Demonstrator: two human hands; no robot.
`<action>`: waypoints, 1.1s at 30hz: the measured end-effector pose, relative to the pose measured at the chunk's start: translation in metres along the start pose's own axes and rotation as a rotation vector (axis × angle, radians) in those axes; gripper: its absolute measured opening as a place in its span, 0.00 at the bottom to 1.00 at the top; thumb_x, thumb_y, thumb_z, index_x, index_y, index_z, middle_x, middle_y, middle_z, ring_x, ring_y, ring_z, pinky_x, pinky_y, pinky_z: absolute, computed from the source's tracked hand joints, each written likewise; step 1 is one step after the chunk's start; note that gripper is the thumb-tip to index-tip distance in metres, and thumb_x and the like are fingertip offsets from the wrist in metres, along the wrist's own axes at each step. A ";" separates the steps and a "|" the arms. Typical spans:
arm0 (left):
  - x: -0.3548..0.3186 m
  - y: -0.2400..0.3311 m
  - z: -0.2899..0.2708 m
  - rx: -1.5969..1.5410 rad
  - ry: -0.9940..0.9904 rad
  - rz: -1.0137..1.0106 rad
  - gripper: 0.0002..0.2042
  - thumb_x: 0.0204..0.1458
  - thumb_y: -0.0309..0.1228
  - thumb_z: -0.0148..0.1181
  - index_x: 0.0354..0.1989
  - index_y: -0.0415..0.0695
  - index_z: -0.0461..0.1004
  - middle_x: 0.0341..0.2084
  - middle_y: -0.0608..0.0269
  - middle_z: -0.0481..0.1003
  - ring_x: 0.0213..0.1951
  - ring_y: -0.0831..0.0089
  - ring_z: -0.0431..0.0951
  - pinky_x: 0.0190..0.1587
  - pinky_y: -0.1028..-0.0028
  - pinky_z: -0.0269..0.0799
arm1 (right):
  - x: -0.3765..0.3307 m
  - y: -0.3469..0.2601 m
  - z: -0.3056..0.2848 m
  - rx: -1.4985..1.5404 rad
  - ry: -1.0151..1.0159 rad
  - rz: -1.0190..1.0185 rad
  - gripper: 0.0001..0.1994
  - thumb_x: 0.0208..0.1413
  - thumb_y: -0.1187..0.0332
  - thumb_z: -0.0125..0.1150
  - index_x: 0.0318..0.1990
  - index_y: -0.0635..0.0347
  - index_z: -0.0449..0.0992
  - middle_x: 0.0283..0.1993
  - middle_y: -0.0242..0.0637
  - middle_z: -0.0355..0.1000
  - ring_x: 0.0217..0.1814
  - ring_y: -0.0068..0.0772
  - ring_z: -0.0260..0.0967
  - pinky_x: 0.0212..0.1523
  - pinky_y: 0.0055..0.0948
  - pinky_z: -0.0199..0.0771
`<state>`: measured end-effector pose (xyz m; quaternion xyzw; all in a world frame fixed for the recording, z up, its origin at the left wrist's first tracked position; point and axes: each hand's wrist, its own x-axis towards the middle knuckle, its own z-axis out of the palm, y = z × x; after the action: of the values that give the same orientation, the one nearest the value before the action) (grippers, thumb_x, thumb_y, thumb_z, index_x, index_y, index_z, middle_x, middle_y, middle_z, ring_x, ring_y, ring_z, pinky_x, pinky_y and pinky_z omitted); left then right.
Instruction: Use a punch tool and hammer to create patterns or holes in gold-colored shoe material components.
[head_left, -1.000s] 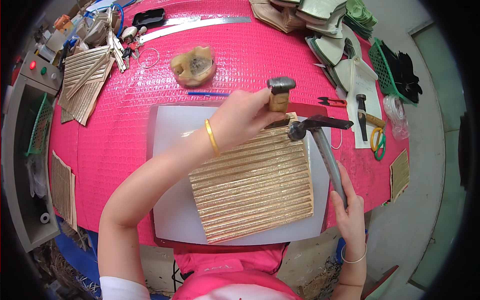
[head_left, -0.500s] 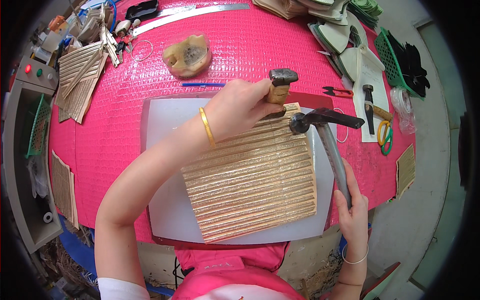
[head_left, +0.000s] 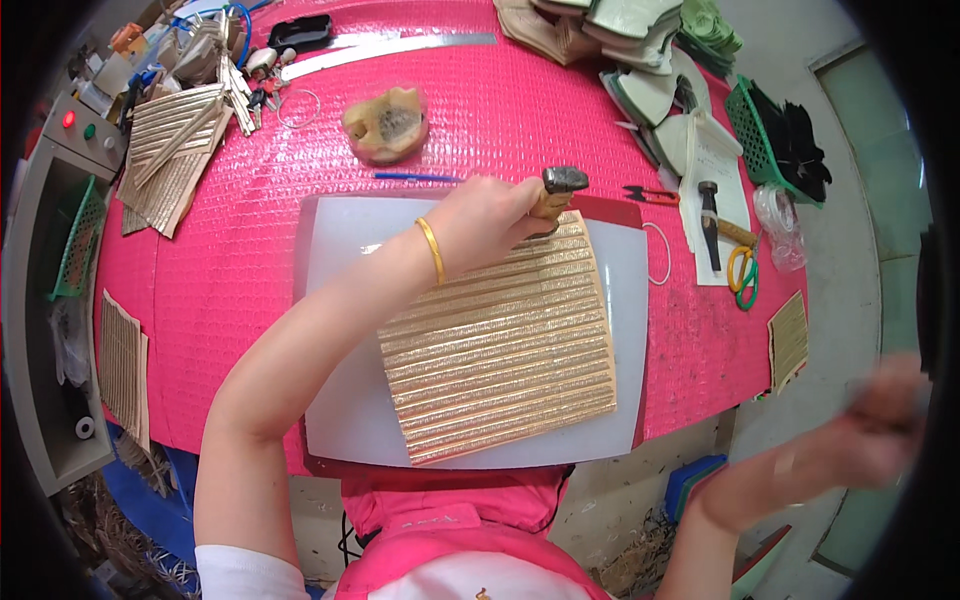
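Note:
My left hand (head_left: 487,218) is closed around a punch (head_left: 565,181) with a dark metal top and a tan wrapped grip. It holds the punch upright at the far right corner of a gold ribbed sheet (head_left: 500,345); the fingers hide part of the grip and the lower end. Under the sheet lies a white board (head_left: 345,410). Out to the right, well off the table, my right hand (head_left: 882,415) is raised, closed and smeared by motion. The hammer (head_left: 929,300) in it shows only as a dark shape at the picture's rim.
On the pink table, a yellowish lump (head_left: 385,125) and a blue pen (head_left: 415,177) lie beyond the board. Red snips (head_left: 652,195), another punch (head_left: 710,225) and scissors (head_left: 745,275) are to the right. Gold pieces (head_left: 175,150) and a metal ruler (head_left: 390,53) lie at the far left.
My right hand has swung the hammer away from beside the punch, out to the far right. The left hand still holds the punch at the sheet's corner. The whole view has shifted slightly.

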<state>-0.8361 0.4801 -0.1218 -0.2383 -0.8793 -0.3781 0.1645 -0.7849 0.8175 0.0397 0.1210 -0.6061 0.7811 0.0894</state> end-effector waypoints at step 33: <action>-0.010 0.000 0.000 -0.130 0.043 -0.078 0.08 0.40 0.28 0.59 0.24 0.38 0.67 0.13 0.54 0.67 0.15 0.65 0.69 0.17 0.73 0.62 | -0.043 0.113 0.041 -1.042 -0.471 0.255 0.24 0.46 0.76 0.46 0.55 0.58 0.56 0.30 0.46 0.68 0.23 0.28 0.64 0.29 0.21 0.64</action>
<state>-0.8276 0.4776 -0.1268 -0.2058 -0.8578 -0.4456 0.1527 -0.7727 0.7498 -0.0683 0.1577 -0.9234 0.3368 -0.0949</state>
